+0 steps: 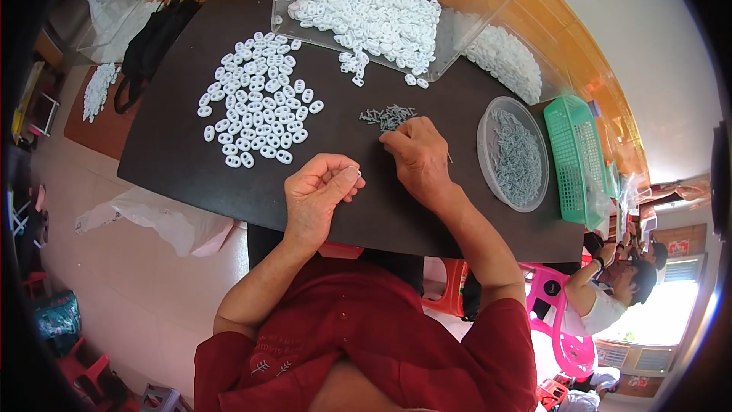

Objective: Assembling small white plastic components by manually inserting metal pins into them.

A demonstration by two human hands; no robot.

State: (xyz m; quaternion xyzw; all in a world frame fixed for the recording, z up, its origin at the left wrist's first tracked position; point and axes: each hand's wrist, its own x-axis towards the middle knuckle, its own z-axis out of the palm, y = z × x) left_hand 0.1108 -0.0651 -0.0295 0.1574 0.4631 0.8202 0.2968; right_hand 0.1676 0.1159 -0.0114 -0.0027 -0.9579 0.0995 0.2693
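My left hand (319, 192) is palm up over the dark table (175, 160), pinching a small white plastic ring (353, 172) between thumb and fingertips. My right hand (415, 154) rests knuckles up on the table, fingertips down at a small heap of grey metal pins (387, 116); whether it grips a pin is hidden. To the left lies a spread of several white rings (259, 103).
A clear tray (290, 0) holds a big pile of white rings (366, 11). A round clear lid (515, 154) with grey pins and a green basket (576, 156) sit at the right. A black bag (152, 42) lies at the far left. Another person (610, 290) sits at the lower right.
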